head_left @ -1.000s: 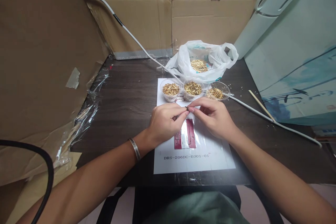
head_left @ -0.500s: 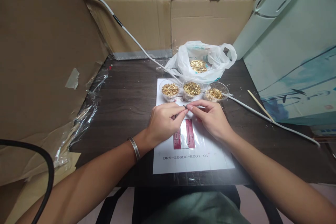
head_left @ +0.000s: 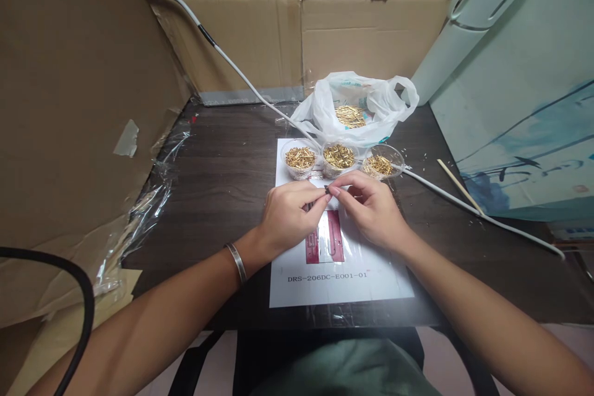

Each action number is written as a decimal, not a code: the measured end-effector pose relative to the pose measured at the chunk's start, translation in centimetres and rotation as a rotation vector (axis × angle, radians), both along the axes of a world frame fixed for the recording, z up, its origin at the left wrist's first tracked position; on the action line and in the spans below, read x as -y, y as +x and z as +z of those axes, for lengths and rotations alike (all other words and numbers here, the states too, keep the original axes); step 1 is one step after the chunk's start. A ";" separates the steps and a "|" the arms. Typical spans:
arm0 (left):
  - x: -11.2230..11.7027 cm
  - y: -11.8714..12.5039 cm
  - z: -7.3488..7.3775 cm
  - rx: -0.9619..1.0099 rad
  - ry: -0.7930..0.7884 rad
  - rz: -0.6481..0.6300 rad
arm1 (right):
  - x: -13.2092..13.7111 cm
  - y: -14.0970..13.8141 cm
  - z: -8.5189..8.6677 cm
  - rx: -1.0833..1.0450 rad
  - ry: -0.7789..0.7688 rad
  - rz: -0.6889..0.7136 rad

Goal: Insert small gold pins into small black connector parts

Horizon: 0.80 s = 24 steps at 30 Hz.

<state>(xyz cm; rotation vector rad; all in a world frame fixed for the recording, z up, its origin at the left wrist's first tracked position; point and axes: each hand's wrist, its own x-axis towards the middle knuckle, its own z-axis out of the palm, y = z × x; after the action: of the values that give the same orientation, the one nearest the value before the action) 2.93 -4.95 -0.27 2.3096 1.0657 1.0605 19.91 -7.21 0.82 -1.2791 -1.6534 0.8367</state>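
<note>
Pinching left hand [head_left: 290, 211]: closed on dark piece [head_left: 327, 190] above printed sheet [head_left: 378, 263], likely steadying.
Right hand [head_left: 371, 205]: pinching it too.
Pin cups [head_left: 336, 174]: sheet's far edge, presumably for reach.

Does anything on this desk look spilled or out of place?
Yes: tiny pale bits lie scattered on the dark desk, between the rightmost clear cup and the thin stick. They look like spilled scraps because they lie loose, outside any container; they're too small to identify.
</note>
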 end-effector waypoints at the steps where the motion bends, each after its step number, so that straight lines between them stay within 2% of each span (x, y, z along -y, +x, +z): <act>1: 0.0 0.0 0.0 -0.004 0.001 0.000 | -0.1 0.3 0.1 0.020 0.000 0.025; 7: 0.0 -0.1 0.0 -0.020 0.024 -0.015 | -0.7 1.8 1.2 0.225 0.113 0.168; 12: 0.1 -0.1 -0.1 -0.036 0.043 -0.034 | -0.6 1.8 1.2 0.275 0.182 0.210; 18: 0.0 -0.1 0.0 -0.061 0.051 -0.033 | -0.3 1.0 0.9 0.249 0.201 0.142; 24: 0.0 -0.1 0.1 -0.055 0.038 -0.021 | 0.1 0.3 0.4 0.100 0.114 0.035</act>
<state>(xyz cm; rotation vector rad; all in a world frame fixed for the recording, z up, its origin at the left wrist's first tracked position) 2.81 -4.99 -0.14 2.3872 1.0481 1.0230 20.21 -7.27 1.20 -1.2338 -1.7809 0.6981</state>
